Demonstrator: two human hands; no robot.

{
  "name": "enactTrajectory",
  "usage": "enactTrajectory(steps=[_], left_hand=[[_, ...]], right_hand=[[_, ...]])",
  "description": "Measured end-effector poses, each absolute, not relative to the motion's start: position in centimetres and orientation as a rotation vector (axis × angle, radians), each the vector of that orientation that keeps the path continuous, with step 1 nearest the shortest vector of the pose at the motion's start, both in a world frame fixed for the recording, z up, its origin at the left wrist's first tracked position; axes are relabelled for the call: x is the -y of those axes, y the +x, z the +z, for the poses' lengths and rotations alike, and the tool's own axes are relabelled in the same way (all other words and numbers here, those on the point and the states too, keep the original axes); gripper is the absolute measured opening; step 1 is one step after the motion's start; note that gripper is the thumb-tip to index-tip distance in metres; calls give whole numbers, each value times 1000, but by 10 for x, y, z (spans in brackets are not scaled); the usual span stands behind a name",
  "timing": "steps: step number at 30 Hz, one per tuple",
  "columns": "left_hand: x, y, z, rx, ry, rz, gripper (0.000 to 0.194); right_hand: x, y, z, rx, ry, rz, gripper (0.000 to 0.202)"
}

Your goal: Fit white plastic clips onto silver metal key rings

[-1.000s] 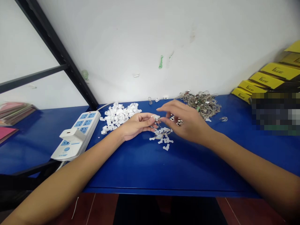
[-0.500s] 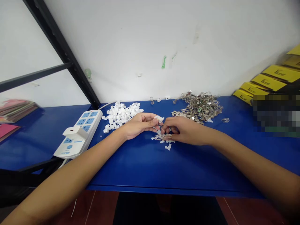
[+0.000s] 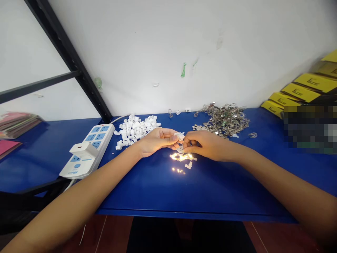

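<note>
A small white plastic battery case (image 3: 180, 135) is pinched between the thumb and fingers of my left hand (image 3: 159, 141). Just right of it, my right hand (image 3: 207, 144) has its thumb and fingers closed near the case; what they grip is hidden. Below both hands, a fairy light string (image 3: 181, 157) glows warm yellow, its lights mirrored on the blue table. Small whitish plastic pieces (image 3: 189, 165) lie under and beside the lit string.
White plastic cases (image 3: 137, 128) are heaped behind my left hand. Beyond my right hand is a tangled pile of wire light strings (image 3: 228, 119) with flat round discs (image 3: 198, 127). A power strip (image 3: 88, 151) lies left; yellow boxes (image 3: 297, 91) are stacked right.
The light string under my hands was dark and is now lit. My right hand's fingers have drawn slightly upward, nearer the battery case; my left hand keeps its hold.
</note>
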State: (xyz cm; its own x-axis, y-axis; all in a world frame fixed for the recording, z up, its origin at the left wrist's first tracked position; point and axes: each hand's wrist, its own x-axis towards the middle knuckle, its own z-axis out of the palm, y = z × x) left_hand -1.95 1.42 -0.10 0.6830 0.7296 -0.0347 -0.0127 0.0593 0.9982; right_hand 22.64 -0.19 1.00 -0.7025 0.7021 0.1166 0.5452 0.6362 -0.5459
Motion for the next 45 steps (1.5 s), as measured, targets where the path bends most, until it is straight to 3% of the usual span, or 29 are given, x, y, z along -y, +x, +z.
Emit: enactTrajectory(steps=[19, 31, 39, 45], left_hand=[[-11, -16, 1, -716, 1486, 625, 30], [-8, -14, -1, -688, 1570, 623, 34], [-8, -15, 2, -712, 1588, 555, 28], [-8, -16, 4, -727, 1595, 550, 25]], right_hand=[[-2, 242, 28, 2482, -1082, 601, 20], [6, 231, 32, 2165, -907, 450, 19], [12, 233, 39, 2286, -830, 329, 8], [17, 231, 40, 2330, -777, 278, 12]])
